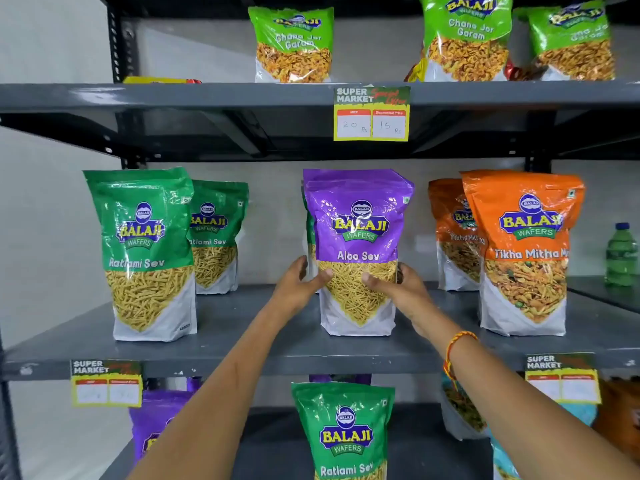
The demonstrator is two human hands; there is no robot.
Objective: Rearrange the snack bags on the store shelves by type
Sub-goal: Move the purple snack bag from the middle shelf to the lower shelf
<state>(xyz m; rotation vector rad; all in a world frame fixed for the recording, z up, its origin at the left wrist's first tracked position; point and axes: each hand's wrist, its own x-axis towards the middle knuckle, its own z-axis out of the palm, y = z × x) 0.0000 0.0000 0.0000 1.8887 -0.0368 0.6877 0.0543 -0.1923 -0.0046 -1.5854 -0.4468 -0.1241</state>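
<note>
Left hand (299, 284) and right hand (398, 289) clasping 1 purple Aloo Sev bag (358, 251) between them, thumbs pressed on its front; green Ratlami Sev bags (145, 254) leftward, orange Tikha Mitha bags (526, 254) rightward.

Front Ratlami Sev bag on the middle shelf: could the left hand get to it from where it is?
Probably yes. The left hand is on the Aloo Sev bag, and bare shelf lies between it and the front Ratlami Sev bag, with nothing standing in the way.

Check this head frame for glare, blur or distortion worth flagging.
Head view: glare streaks on the purple Aloo Sev bag held by both hands, left hand, right hand; wide-angle bending of the top shelf edge; lower price tags blurred, unreadable.
</note>
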